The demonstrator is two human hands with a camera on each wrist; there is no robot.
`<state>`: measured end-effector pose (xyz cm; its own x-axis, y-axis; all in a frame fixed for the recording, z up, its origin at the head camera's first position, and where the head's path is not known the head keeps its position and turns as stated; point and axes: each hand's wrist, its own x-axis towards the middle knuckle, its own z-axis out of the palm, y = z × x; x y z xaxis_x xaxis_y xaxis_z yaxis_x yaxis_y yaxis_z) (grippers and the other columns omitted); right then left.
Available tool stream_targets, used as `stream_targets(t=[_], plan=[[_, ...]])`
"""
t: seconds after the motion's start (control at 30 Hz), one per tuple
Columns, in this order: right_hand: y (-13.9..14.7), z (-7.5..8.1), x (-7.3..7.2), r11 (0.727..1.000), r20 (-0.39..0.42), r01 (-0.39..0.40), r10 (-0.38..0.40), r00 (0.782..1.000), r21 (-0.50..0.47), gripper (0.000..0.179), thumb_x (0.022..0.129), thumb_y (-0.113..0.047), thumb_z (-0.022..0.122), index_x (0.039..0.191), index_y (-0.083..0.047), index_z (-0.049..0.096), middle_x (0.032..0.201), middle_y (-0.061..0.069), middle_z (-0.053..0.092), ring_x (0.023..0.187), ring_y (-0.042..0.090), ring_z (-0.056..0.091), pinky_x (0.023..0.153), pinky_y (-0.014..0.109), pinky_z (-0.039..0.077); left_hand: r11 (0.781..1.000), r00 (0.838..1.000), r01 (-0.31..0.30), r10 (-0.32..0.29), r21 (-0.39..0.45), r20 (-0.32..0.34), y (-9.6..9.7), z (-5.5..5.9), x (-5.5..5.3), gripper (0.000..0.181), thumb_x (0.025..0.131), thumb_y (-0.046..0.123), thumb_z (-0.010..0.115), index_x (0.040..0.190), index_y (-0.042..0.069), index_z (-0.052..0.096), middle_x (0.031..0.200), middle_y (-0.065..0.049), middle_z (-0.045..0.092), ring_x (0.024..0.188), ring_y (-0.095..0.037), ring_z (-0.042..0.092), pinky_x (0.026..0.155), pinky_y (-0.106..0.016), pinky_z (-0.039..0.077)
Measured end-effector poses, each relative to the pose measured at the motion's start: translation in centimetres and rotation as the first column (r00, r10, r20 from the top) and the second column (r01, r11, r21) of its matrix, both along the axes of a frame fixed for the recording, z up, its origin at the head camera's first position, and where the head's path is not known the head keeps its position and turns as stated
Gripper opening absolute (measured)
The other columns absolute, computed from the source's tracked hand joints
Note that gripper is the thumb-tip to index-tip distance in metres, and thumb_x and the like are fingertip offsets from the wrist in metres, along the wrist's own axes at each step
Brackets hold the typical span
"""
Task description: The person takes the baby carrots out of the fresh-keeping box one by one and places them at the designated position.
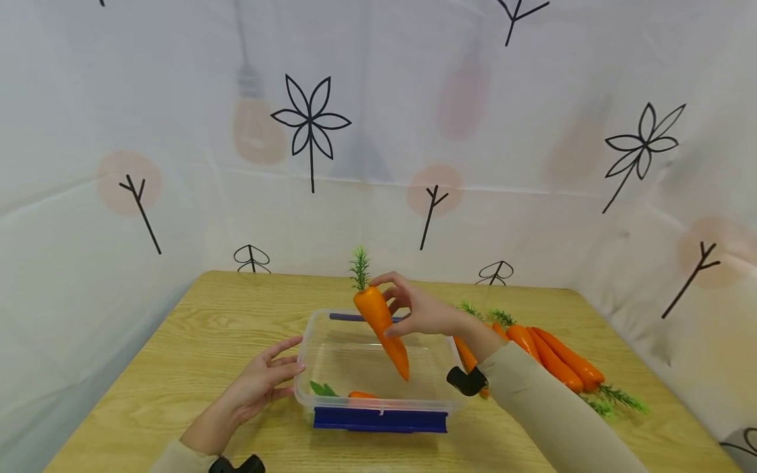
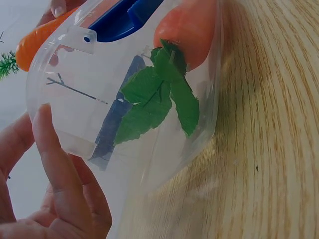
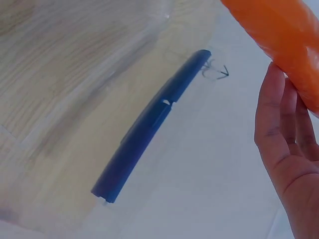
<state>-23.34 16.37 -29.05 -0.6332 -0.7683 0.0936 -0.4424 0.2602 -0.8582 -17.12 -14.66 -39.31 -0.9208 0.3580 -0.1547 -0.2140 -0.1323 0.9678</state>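
My right hand (image 1: 416, 307) pinches an orange toy carrot (image 1: 378, 323) by its sides, thumb facing fingers. The carrot hangs tilted over a clear plastic box (image 1: 299, 394) with blue clips, leafy green top up and tip down. In the right wrist view the fingers (image 3: 273, 107) lie along its orange side. My left hand (image 1: 263, 378) rests at the box's left rim, its fingertips touching the edge. Inside the box lies another carrot (image 2: 187, 35) with broad green leaves (image 2: 149, 94), seen through the wall.
Several more carrots (image 1: 552, 358) lie in a pile to the right of the box, partly hidden by my right forearm. The wooden table (image 1: 207, 328) ends at a white patterned cloth (image 1: 378, 230) behind and at both sides.
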Motion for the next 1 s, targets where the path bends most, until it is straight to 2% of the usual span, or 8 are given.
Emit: stream_targets(t=[0.23, 0.53, 0.83, 1.0], plan=[[1.2, 0.6, 0.8, 0.997, 0.001, 0.023, -0.023, 1.000, -0.067, 0.072, 0.082, 0.000, 0.068, 0.139, -0.013, 0.026, 0.121, 0.017, 0.048, 0.096, 0.032, 0.054, 0.078, 0.044, 0.052, 1.000, 1.000, -0.001, 0.001, -0.004, -0.002, 0.0, 0.0, 0.0, 0.073, 0.088, 0.011, 0.065, 0.146, 0.003, 0.021, 0.129, -0.022, 0.046, 0.099, -0.023, 0.059, 0.071, -0.025, 0.054], [3.4, 0.5, 1.5, 0.986, -0.002, 0.068, -0.070, 0.998, -0.149, 0.073, 0.083, 0.002, 0.067, 0.139, -0.008, 0.023, 0.122, 0.022, 0.047, 0.095, 0.036, 0.053, 0.077, 0.044, 0.052, 1.000, 1.000, 0.000, 0.000, -0.003, 0.004, 0.0, -0.1, -0.1, 0.073, 0.088, 0.011, 0.065, 0.146, 0.004, 0.022, 0.129, -0.022, 0.046, 0.099, -0.022, 0.059, 0.070, -0.025, 0.054], [5.9, 0.5, 2.2, 0.976, -0.006, 0.159, -0.162, 0.987, -0.146, 0.074, 0.082, 0.001, 0.068, 0.140, -0.010, 0.023, 0.120, 0.020, 0.048, 0.093, 0.036, 0.054, 0.076, 0.043, 0.053, 1.000, 1.000, 0.004, -0.004, -0.001, 0.003, 0.0, 0.0, -0.1, 0.073, 0.087, 0.011, 0.065, 0.146, 0.004, 0.022, 0.129, -0.023, 0.046, 0.098, -0.022, 0.060, 0.069, -0.024, 0.054], [7.3, 0.3, 2.5, 0.969, -0.008, 0.189, -0.192, 0.981, -0.162, 0.074, 0.082, 0.002, 0.068, 0.140, -0.011, 0.023, 0.125, 0.021, 0.046, 0.097, 0.036, 0.053, 0.077, 0.043, 0.053, 1.000, 1.000, 0.000, 0.000, -0.006, 0.001, 0.0, 0.0, 0.0, 0.073, 0.087, 0.012, 0.066, 0.146, 0.003, 0.022, 0.127, -0.021, 0.048, 0.097, -0.022, 0.060, 0.068, -0.024, 0.054]])
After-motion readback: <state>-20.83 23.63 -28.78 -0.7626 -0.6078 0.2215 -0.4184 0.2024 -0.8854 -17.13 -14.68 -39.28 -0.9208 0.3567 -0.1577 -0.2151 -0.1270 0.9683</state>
